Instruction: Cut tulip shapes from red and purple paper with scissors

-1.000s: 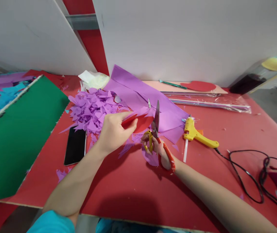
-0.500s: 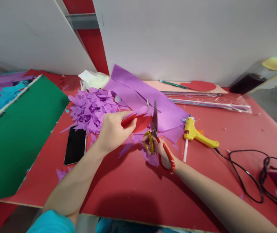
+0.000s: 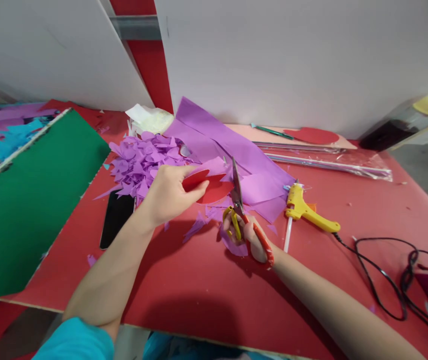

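My left hand [image 3: 172, 192] pinches a red paper cutout [image 3: 219, 191] with a notched, petal-like edge, together with a piece of purple paper [image 3: 214, 165] behind it. My right hand [image 3: 249, 235] is closed around scissors [image 3: 237, 195] with a red handle; a yellow loop shows at the fingers. The blades point away from me, right beside the red cutout's right edge. How far the blades are apart is partly hidden by the paper. Under the hands lie purple scraps [image 3: 197, 227], and a large purple sheet [image 3: 214, 127] lies behind.
A heap of purple cut pieces [image 3: 142, 160] lies left of centre, beside a black phone [image 3: 116, 220]. A green board [image 3: 41, 200] covers the left side. On the right are a yellow glue gun [image 3: 306, 207], its black cable [image 3: 371, 265] and a dark-filled bottle [image 3: 390, 127].
The view has shifted slightly. The scissor blades have tilted a little to the left, and more purple paper shows above the red cutout. Both hands keep their hold.
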A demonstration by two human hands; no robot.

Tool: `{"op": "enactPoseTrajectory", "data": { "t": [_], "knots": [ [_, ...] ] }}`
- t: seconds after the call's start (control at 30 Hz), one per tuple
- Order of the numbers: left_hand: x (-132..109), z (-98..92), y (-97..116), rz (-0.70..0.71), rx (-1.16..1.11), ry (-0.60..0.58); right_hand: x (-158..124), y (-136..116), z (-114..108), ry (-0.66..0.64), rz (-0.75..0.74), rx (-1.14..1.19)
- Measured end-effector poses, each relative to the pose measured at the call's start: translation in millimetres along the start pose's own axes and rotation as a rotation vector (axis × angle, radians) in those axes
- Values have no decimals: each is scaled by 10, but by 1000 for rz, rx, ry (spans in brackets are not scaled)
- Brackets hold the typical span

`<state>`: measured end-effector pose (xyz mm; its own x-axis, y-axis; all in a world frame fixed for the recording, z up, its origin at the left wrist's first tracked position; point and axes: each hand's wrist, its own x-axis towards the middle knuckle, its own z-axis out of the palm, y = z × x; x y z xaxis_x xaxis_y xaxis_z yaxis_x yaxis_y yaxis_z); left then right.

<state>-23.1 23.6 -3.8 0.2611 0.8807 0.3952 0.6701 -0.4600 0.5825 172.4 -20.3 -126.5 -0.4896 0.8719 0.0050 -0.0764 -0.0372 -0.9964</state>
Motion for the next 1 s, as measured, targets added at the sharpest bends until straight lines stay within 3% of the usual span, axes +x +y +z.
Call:
{"op": "enactPoseTrajectory", "data": {
  "t": [0.3, 0.73, 1.0],
  "knots": [
    [22, -89, -75, -147, -2, -68, -13, 14, -13, -22, 22, -34],
    [43, -245, -124, -60, 1, -163, -6, -126, 35, -65, -33, -141],
    [39, -336, -134, -57, -21, -238, 20, -176, 64, -13, 36, -258]
  ]
}}
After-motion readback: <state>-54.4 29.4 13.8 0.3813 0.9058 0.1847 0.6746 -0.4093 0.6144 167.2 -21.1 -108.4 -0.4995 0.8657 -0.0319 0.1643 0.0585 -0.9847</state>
